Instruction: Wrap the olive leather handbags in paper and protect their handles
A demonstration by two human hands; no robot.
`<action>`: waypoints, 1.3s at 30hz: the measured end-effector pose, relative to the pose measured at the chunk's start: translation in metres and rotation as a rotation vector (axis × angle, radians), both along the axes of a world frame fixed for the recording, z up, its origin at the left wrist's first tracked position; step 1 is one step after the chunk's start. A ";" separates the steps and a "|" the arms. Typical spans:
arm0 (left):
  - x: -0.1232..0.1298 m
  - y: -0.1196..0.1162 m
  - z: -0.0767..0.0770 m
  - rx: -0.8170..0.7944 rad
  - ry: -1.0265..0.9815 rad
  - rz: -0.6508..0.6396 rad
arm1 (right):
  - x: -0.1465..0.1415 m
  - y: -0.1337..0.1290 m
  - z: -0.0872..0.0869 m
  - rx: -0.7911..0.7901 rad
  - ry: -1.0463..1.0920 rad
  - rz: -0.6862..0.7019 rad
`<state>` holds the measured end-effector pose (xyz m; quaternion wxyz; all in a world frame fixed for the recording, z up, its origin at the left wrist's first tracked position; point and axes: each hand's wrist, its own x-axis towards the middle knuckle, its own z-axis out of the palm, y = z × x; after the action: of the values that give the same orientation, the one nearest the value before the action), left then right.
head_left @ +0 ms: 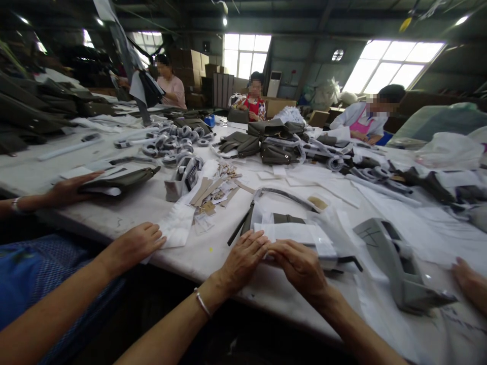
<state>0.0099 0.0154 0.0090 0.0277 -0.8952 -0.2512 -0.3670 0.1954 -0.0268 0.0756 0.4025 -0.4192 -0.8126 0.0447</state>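
Note:
A dark olive handbag (289, 219) lies in front of me, partly covered by white wrapping sheet (292, 235) and clear plastic. Its strap (283, 191) arches behind it, wrapped in pale material. At the bag's near edge my left hand (243, 256), with a bracelet at the wrist, is closed on it, fingers laid over the edge. My right hand (300, 266) meets it fingertip to fingertip, its fingers bent round the same edge. Both thumbs and the bag's underside are hidden. To the right stands a grey tape dispenser (397, 263).
A co-worker's hand (137, 243) rests on white sheets at left; another hand (74, 187) holds a dark bag (122, 182). Card tags (216, 190), a second dispenser (184, 177), wrapped straps (171, 139) and bags (262, 142) cover the table (182, 261). Another hand (470, 284) is far right.

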 end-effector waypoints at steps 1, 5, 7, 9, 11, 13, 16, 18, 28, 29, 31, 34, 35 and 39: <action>0.000 -0.004 0.003 -0.055 -0.007 0.005 | 0.002 0.007 0.001 -0.014 -0.001 -0.028; 0.009 -0.017 0.014 -0.248 -0.137 0.107 | 0.011 0.030 -0.001 -0.058 -0.027 -0.097; 0.018 -0.019 0.017 -0.262 -0.225 0.179 | 0.014 0.039 -0.004 -0.088 -0.062 -0.104; 0.025 -0.018 0.016 -0.266 -0.266 0.228 | 0.016 0.046 -0.008 -0.133 -0.086 -0.112; 0.030 -0.015 0.016 -0.274 -0.270 0.260 | 0.015 0.052 -0.010 -0.172 -0.098 -0.121; 0.031 -0.012 0.015 -0.287 -0.264 0.278 | 0.014 0.055 -0.012 -0.193 -0.095 -0.125; 0.028 -0.010 0.016 -0.316 -0.253 0.269 | 0.014 0.055 -0.013 -0.207 -0.019 -0.123; 0.023 -0.011 0.018 -0.336 -0.247 0.226 | 0.017 0.051 -0.013 -0.209 0.076 -0.083; 0.012 -0.002 0.038 -0.593 -0.201 0.195 | 0.023 0.034 -0.012 -0.176 0.119 0.019; 0.014 0.000 0.040 -0.604 -0.191 0.205 | 0.023 0.033 -0.013 -0.152 0.106 0.019; 0.015 0.002 0.043 -0.631 -0.179 0.194 | 0.022 0.033 -0.015 -0.091 0.087 0.035; 0.013 -0.001 0.044 -0.649 -0.172 0.153 | 0.021 0.026 -0.017 -0.008 0.068 0.088; 0.012 -0.003 0.043 -0.636 -0.169 0.147 | 0.021 0.021 -0.017 0.011 0.068 0.112; 0.013 -0.016 0.034 -0.483 -0.139 0.170 | 0.021 -0.009 -0.015 0.022 0.081 0.185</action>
<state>0.0232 -0.0010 0.0427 -0.1737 -0.8242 -0.4070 -0.3535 0.2160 -0.0360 0.0610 0.4340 -0.3356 -0.8313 0.0896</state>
